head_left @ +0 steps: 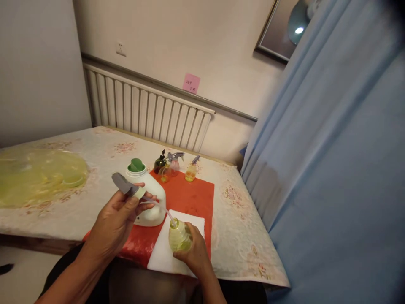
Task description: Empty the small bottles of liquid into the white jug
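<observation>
My left hand (122,215) holds a grey spray head (125,185) with a pale collar, tilted to the left. Its thin clear tube slants down to the right, and the tube's end is at the mouth of a yellow-green glass bottle (177,237). My right hand (194,251) is wrapped round that bottle, which stands upright over a white pad (161,253). Behind my left hand is a large pale jug (155,190) with a green scoop or cap (136,165) in its open mouth.
Several small spray bottles stand at the back of a red cloth (198,194), among them an orange-yellow one (190,172). A yellow plastic sheet (38,173) lies at left on the floral tablecloth (234,219). A blue curtain (316,147) hangs at right.
</observation>
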Available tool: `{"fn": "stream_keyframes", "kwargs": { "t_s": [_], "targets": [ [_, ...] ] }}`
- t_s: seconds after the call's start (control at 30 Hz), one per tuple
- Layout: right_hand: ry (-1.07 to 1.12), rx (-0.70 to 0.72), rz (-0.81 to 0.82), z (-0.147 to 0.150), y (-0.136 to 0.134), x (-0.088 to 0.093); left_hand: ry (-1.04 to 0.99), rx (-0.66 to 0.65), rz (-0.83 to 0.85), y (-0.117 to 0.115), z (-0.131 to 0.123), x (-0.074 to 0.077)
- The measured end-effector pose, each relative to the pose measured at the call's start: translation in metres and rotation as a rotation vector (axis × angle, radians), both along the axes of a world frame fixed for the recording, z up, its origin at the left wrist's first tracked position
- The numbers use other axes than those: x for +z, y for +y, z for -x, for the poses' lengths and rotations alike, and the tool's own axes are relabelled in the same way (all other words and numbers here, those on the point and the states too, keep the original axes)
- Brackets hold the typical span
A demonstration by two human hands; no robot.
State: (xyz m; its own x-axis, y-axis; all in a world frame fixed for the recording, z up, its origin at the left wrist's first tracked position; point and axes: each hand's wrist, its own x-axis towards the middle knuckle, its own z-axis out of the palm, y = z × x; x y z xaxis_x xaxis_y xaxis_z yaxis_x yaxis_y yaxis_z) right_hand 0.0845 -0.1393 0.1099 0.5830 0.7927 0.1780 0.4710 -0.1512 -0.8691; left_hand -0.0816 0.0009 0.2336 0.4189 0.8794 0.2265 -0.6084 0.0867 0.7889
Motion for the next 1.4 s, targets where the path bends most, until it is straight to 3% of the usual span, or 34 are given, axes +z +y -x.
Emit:
{"fn": "stream_keyframes", "kwargs": {
  "t_s": [0.27,0.63,0.77,1.1,1.4],
  "targets": [
    [0.030,0.018,-0.003,0.003,-0.006,0.015,0.062,-0.015,-0.041,-0.002,-0.009,-0.016],
    [0.032,0.023,0.027,0.011,-0.013,0.009,0.046,0.044,-0.048,0.001,-0.003,-0.012],
    [0.041,0.021,0.019,0.015,-0.011,0.013,0.154,0.003,-0.059,-0.003,-0.007,-0.027],
    [-0.001,0.040,0.015,0.029,-0.008,0.029,0.448,-0.283,-0.203,-0.019,-0.023,-0.073],
    [0.059,-0.012,0.045,0.028,-0.009,0.018,0.499,-0.349,-0.299,-0.015,-0.022,-0.083]
  ]
}}
